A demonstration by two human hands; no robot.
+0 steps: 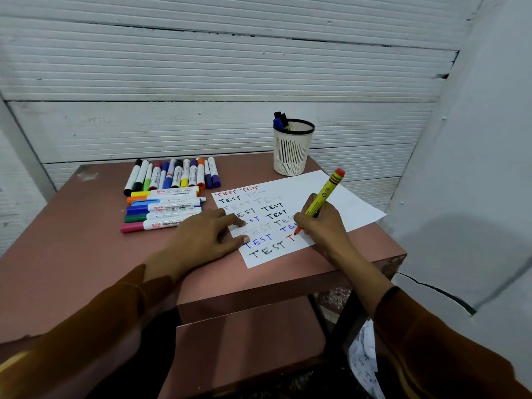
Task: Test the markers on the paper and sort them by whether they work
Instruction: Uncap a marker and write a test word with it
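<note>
The right hand [319, 223] has its grip closed around a yellow marker [322, 197] shaped like a fat pencil, with red and green bands and an orange-red end pointing up and away from the person. The marker's red tip [297, 231] touches the white paper [311, 191], just beside a red "T" that sits to the right of a black "TEST" in the lowest row of writing. Above that row the sheet carries more rows of "TEST" in red, black, blue and a few very faint grey strokes.

To the left of the grip, the left hand [201, 234] lies flat with fingers straight and spread, holding nothing; its fingertips press on the paper's left edge, partly over the writing. Further left of that hand lies a stack of five markers [164, 210] set crosswise on the pinkish tabletop [72, 240], with caps of yellow, orange, blue, green and pink. Beyond them, a row of about a dozen markers [172, 175] lies side by side, pointing away from the person.

Beyond the grip, just off the far edge of the paper, stands a white mesh cup [292, 152] with a black rim; a blue and a black marker stick out of it. Below the right forearm, under the tabletop, a crumpled sheet [364, 358] with writing shows.
</note>
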